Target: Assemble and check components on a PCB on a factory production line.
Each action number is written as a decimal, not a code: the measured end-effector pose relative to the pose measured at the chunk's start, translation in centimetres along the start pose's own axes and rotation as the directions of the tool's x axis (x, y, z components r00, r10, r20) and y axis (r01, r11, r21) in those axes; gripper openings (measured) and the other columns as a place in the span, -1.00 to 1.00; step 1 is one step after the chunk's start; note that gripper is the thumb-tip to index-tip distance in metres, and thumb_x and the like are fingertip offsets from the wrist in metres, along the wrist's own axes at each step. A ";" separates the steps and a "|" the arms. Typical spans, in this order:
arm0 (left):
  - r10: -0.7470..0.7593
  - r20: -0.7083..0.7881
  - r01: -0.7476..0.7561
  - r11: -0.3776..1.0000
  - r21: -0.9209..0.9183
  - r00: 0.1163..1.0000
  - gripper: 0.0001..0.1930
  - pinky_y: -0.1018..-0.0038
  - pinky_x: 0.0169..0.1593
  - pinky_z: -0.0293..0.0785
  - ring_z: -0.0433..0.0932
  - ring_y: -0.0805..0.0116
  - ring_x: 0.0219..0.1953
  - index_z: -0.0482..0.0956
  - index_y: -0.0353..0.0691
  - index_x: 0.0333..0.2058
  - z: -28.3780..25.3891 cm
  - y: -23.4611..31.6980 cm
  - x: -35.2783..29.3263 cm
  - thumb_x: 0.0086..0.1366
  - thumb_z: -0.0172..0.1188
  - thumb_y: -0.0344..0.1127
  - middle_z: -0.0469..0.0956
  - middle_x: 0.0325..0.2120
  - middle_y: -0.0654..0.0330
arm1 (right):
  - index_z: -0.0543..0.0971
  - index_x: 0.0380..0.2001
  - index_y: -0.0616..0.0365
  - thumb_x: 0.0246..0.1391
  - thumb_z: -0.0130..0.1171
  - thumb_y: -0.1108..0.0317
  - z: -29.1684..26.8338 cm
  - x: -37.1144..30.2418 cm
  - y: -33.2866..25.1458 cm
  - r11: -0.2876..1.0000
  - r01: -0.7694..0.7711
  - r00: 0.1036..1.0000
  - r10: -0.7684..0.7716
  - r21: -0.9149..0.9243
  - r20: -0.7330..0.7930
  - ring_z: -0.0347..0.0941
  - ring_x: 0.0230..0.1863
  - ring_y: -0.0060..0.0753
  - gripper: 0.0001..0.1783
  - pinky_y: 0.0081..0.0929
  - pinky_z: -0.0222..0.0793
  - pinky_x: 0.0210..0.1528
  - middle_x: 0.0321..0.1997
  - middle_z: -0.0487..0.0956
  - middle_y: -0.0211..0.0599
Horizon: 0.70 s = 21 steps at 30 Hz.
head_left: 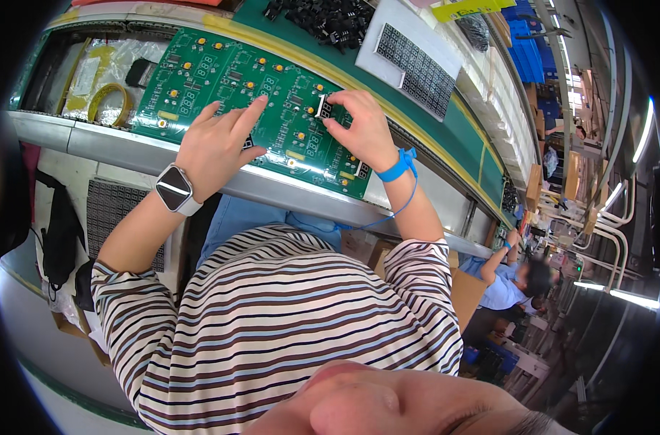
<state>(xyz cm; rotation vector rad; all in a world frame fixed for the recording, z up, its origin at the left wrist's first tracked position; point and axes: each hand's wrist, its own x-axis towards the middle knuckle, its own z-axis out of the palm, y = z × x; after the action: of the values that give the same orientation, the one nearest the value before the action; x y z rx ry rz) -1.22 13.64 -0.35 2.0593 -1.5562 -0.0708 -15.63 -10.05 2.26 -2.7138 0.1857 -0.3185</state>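
A long green circuit board [152, 101] lies across the metal rails in front of me, dotted with yellow buttons and printed digit outlines. My right hand [363, 129], a blue strap at its wrist, pinches a small white-edged digit display [324, 107] between thumb and index finger, at the board's right part. My left hand [217, 141], wearing a watch [175, 190], hovers over or rests on the middle of the board with fingers stretched out. By its thumb a dark digit display [248, 142] shows, partly hidden. Another display [363, 170] sits at the board's near right end.
Beyond the board, a white foam tray [370, 61] carries rows of digit displays [415, 71], beside a heap of black parts [323, 22]. A yellow tape roll [109, 104] lies at left. The blue strap's cord [377, 217] trails to my lap. Another person [515, 279] works farther right.
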 end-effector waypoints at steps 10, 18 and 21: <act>0.165 -0.023 -0.165 0.986 0.018 0.986 -0.26 0.22 0.06 0.34 0.51 0.23 -0.19 0.31 -0.23 0.12 -0.7 1.2 3.1 -0.08 0.36 -0.20 0.54 -0.28 0.16 | 0.53 -0.26 0.18 -0.21 0.32 0.38 -0.5 -1.0 0.6 0.997 -0.010 0.999 0.012 -0.073 0.034 0.41 -0.08 -0.06 -0.65 -0.25 0.33 -0.01 -0.18 0.54 -0.16; 0.408 0.001 -0.405 0.907 -0.112 0.913 -0.32 0.37 -0.03 0.36 0.57 0.29 -0.28 0.35 -0.24 0.03 3.4 3.3 2.7 -0.07 0.36 -0.12 0.53 -0.40 0.20 | 0.55 -0.29 0.17 -0.24 0.33 0.40 -0.3 -0.9 0.3 0.997 -0.010 1.000 0.011 -0.077 0.016 0.42 -0.10 -0.08 -0.67 -0.27 0.34 -0.04 -0.19 0.55 -0.19; 0.402 0.039 -0.396 0.912 -0.108 0.915 -0.31 0.39 -0.04 0.36 0.57 0.30 -0.29 0.33 -0.24 0.07 4.0 3.3 2.7 -0.04 0.34 -0.10 0.53 -0.39 0.21 | 0.55 -0.30 0.17 -0.24 0.34 0.41 -0.4 -1.0 0.3 0.996 -0.007 1.000 0.008 -0.088 0.017 0.42 -0.11 -0.08 -0.67 -0.28 0.34 -0.04 -0.20 0.55 -0.20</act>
<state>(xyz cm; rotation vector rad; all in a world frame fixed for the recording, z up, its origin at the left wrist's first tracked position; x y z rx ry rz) -4.67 9.03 -1.47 1.6408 -1.9409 -0.0551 -16.71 -10.30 2.31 -2.8010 0.2099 -0.2914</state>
